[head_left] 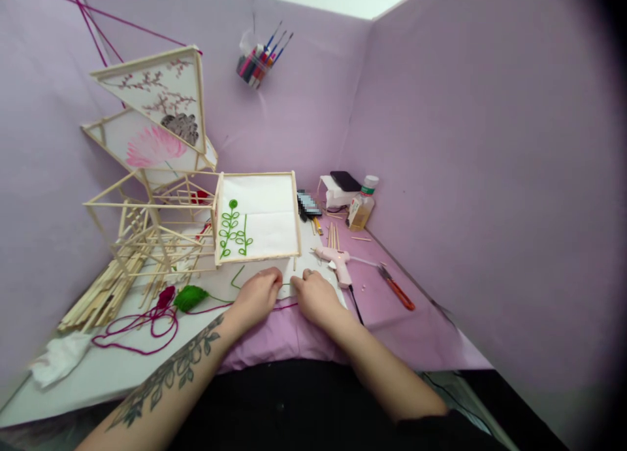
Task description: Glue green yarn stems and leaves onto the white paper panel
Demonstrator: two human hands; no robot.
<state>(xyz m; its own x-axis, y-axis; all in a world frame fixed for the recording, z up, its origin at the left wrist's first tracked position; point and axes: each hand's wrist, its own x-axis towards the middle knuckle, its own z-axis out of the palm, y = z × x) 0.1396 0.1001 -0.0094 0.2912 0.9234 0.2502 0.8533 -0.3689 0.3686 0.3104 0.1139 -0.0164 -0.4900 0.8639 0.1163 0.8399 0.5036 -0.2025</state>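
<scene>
My left hand and my right hand are close together at the table's front edge, fingers pinched. A short stretch of green yarn spans the small gap between them. Its strand leads left to a green yarn ball, and a bent piece sticks up beside my left hand. Just beyond my hands stands a white panel in a wooden stick frame, with green yarn leaves and stems on its left part. Magenta yarn lies in loops at the left and passes below my hands.
A pink glue gun and orange-handled pliers lie at the right, near a bottle. Wooden sticks are heaped at the left under a stick framework. Painted panels hang above; a pen holder is on the wall.
</scene>
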